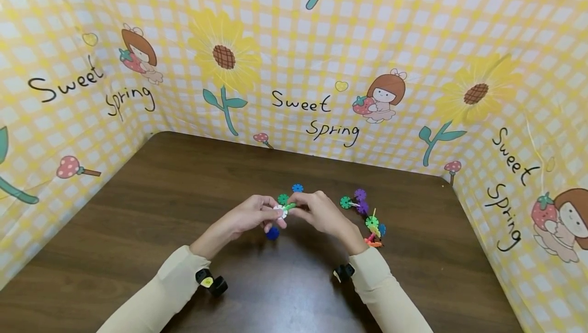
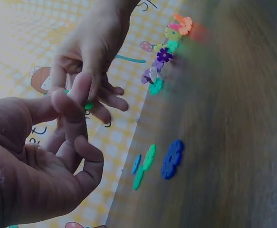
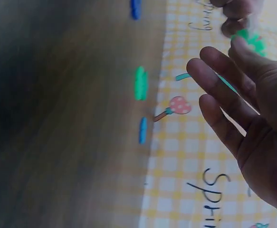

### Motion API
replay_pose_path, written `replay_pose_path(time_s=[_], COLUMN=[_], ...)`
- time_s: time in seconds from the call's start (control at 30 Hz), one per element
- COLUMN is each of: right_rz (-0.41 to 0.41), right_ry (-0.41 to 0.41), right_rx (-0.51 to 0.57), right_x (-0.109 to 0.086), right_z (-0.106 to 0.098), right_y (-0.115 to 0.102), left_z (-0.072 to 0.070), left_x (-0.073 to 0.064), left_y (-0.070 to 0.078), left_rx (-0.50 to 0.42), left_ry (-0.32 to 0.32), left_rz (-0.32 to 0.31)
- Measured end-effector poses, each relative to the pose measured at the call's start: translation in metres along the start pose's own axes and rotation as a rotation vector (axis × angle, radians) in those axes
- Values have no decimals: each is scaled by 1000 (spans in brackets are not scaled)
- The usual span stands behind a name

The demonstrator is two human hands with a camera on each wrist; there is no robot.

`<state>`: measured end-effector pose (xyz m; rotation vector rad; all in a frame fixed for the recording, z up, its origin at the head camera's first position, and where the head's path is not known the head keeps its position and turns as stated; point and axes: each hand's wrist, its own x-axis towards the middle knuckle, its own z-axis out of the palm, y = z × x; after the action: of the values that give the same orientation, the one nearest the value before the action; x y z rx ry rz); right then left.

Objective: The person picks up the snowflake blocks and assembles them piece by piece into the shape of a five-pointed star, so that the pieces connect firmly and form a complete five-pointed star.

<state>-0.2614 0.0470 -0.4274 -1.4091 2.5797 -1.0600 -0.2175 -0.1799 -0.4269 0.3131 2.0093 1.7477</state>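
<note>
My left hand [image 1: 248, 215] pinches a white notched snowflake disc [image 1: 279, 213] between thumb and fingers. Against it stands a bright green notched disc [image 1: 290, 206], pinched by the thumb and forefinger of my right hand [image 1: 323, 214]. The two discs meet at their edges, both held above the table. In the right wrist view the green disc [image 3: 254, 43] shows beyond the thumb, while the other right fingers stretch out loosely. The left fingers hide most of the white disc in the left wrist view.
Loose discs lie near the hands: a dark blue one [image 1: 272, 233], a green one [image 1: 283, 198] and a lighter blue one [image 1: 297, 188]. Right of my right hand, a joined chain of colourful discs [image 1: 362, 206] lies on the brown table [image 1: 220, 169]. Checked cloth [image 1: 294, 67] walls the table's back and sides.
</note>
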Motion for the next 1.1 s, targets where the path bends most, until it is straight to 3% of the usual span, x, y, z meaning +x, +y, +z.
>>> replay_pose_path(time_s=[0.17, 0.33, 0.7, 0.83, 1.1], right_rz=[100, 181, 373, 347, 205], right_ry=[-69, -138, -233, -231, -207], right_rx=[20, 15, -203, -207, -62], right_x=[5, 10, 22, 23, 16], right_z=[8, 15, 24, 25, 22], right_y=[19, 36, 35, 37, 38], left_z=[0, -1, -5, -7, -10], left_x=[-3, -6, -10, -9, -9], left_y=[-2, -5, -8, -8, -8], left_rx=[-23, -33, -24, 15, 56], left_ry=[-32, -12, -12, -14, 24], left_rz=[-13, -38, -31, -36, -30])
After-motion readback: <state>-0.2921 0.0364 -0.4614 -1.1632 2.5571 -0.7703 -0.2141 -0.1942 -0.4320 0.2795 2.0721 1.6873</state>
